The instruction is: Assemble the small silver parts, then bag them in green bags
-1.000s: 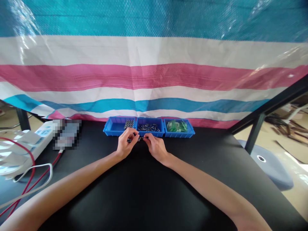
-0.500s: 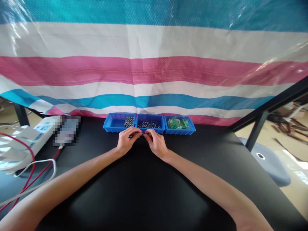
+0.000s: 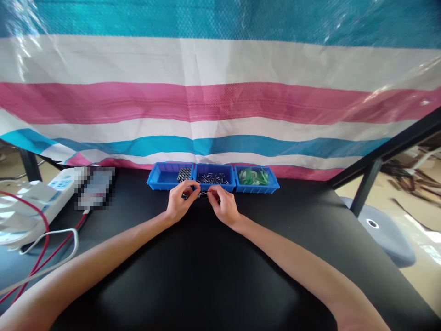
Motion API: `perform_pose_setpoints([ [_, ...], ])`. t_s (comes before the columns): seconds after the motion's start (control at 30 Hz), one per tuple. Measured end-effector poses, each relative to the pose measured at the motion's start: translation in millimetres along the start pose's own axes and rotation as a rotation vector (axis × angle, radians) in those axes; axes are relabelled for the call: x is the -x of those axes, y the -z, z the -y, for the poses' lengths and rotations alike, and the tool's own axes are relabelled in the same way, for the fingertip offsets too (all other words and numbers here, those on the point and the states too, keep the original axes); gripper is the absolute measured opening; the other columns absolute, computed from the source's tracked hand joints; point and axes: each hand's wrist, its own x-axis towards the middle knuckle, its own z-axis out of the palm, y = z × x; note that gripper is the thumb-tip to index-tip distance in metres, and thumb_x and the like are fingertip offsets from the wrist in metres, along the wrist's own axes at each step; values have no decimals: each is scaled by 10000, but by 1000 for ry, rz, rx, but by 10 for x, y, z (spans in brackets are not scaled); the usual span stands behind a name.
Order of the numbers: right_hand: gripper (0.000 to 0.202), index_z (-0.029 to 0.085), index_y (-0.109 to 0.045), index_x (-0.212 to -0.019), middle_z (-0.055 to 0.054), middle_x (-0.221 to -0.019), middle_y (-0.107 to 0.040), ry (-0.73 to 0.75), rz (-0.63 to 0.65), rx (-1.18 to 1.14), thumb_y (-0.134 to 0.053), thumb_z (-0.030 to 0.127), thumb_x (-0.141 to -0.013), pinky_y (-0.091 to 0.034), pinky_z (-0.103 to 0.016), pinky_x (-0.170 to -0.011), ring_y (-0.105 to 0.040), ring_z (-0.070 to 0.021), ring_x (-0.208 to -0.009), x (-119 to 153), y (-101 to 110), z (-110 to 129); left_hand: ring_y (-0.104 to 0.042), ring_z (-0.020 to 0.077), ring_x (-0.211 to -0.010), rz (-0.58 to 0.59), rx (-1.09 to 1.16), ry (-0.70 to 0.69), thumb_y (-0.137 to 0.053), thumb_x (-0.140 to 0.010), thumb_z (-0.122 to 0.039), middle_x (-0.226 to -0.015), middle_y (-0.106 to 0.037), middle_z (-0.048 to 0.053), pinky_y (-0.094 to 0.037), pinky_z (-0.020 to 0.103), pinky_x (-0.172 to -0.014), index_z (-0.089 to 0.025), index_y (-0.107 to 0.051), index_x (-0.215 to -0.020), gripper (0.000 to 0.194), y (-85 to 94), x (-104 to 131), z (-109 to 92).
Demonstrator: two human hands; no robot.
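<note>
My left hand [image 3: 179, 202] and my right hand [image 3: 224, 206] face each other just in front of the blue bins, with thumb and fingers pinched. A small shiny metal piece [image 3: 203, 195] bridges the gap between the fingertips, too small to tell its exact kind. Another dark and silvery bit [image 3: 185, 196] shows by the left fingers. Behind my hands stand the left blue bin [image 3: 161, 185] with round metal pieces [image 3: 184, 174], the middle blue bin [image 3: 230, 187] with slim metal pins or screws [image 3: 211, 178], and the right blue bin [image 3: 258, 189] with green and whitish plastic pieces [image 3: 253, 176].
A white power strip [image 3: 48, 202] with plugs and red and white cables [image 3: 77, 239] lies at the left, beside a pixelated device [image 3: 96, 186]. Striped sheeting [image 3: 220, 101] hangs behind the black table [image 3: 193, 276]. Beyond the right edge is a grey stool [image 3: 386, 234].
The fingertips of my two hands have drawn slightly apart, and more of the shiny metal piece shows between them. The bins look unmoved.
</note>
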Motion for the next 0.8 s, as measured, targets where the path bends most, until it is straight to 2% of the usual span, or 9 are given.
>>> perform_pose_setpoints([
  [0.8,214,175,-603,-952,-30,-764,-663,4,10,14,-425,294,-964,-465,-225,-635,-627,-135,-654,14,-24,-24,-538,56,-487,-37,32,-69,-644,-847,-253,-777,-662,6,-458,186,-520,-171,-636,-910,104,-9,12,-34],
])
